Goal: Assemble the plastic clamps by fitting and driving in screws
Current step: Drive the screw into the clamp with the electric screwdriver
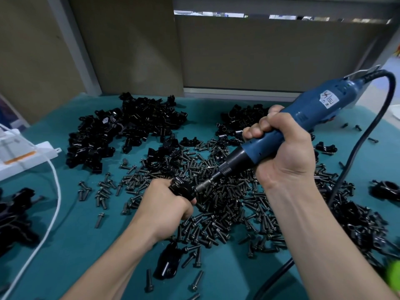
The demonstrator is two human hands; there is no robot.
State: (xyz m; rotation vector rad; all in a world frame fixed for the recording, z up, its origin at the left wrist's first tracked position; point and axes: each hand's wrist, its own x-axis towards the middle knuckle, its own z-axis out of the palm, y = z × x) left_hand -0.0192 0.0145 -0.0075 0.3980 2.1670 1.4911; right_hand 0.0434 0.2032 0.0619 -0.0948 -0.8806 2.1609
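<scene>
While the left hand [164, 205] curled its fingers tightly around a black plastic clamp [182, 188] just left of the frame's centre, the bit [204, 184] of a blue electric screwdriver [311, 111] touched the clamp's right side, slanting down from the upper right. Whether a screw sat under the bit was too small to tell. The right hand [281, 148] wrapped all its fingers around the screwdriver's lower body, thumb side toward the black collar. A thick black cable [368, 137] looped from the tool's rear down the right of the frame.

Beneath both hands lay a wide scatter of dark screws [218, 208] on the teal mat [75, 239]. One loose clamp piece [167, 264] lay at lower centre, near the left forearm. Heaps of black clamp parts [129, 128] filled the upper left of the mat, with a smaller heap [236, 120] just behind the right hand. At the left edge sat a white power strip [23, 152], and a white cord [55, 200] curved down from it.
</scene>
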